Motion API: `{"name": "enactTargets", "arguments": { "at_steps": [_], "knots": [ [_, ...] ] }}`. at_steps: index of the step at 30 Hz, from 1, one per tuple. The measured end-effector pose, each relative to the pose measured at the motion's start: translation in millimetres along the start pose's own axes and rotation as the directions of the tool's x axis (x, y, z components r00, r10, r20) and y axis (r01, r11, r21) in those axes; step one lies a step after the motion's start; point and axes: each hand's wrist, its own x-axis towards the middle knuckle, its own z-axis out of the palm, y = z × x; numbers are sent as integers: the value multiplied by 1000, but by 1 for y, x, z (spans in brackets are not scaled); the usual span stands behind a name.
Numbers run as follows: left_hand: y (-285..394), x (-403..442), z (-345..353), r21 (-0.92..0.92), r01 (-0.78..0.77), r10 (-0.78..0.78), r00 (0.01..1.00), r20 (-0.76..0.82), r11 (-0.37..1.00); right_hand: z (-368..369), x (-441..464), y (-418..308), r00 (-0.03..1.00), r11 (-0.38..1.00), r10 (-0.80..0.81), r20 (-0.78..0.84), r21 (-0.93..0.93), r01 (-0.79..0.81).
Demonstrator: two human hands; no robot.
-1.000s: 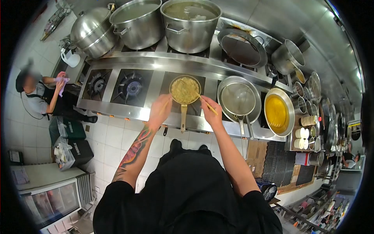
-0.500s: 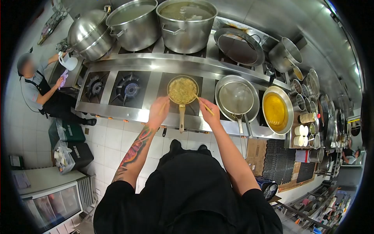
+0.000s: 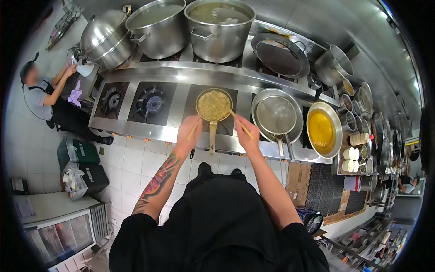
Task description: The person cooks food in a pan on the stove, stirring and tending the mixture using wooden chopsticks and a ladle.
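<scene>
Midway, the frying pan [image 3: 213, 121] is lying just beyond the left hand [image 3: 188, 130] and right hand [image 3: 248, 132], its handle [image 3: 213, 138] pointing bodyward; fingers are pinching one chopstick [image 3: 245, 128] each, left sitting nearer handle.

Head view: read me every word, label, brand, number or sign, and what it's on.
No text reads clearly.
Black box: pale lettering, too blurred.
Green box: pale lettering, too small.
Floor cardboard: faint marks, too small.
Paper sheet on the cabinet: any print is unreadable.
</scene>
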Motion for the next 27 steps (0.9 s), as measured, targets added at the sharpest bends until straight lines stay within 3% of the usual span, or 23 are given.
{"name": "enactTargets", "arguments": {
  "at_steps": [2,3,7,10,13,15,18,22,24,27],
  "knots": [
    [-6,-2,13,-29,-50,49,999,-12,998,-10,-4,3,990,983,126,-65,145,-115],
    [-11,-4,20,-59,-108,106,994,-22,992,-7,-4,26,994,998,41,-99,46,-37],
    [-17,-3,26,-9,-98,98,995,34,995,-16,-5,29,996,990,1,-94,-139,-14],
    [1,1,19,-10,-21,22,997,68,1000,-28,-7,15,992,994,77,-95,-71,-84],
    [12,6,17,-124,34,-23,996,90,992,-36,-13,14,989,992,106,-101,72,-99],
    [4,3,22,-85,-17,26,994,103,996,-41,-19,21,991,986,112,-75,-117,-120],
    [-3,0,26,-44,21,-15,991,131,999,-44,-20,20,995,980,41,-94,-191,-58],
    [11,-2,26,-49,69,-62,989,135,996,-50,-27,3,993,987,61,-101,-145,-75],
    [8,-6,29,-109,-68,78,992,96,992,-49,-30,12,993,987,48,-107,-150,-64],
    [3,-11,29,-63,7,3,987,158,998,-49,-32,28,996,978,-4,-90,-209,-15]
  ]
}}
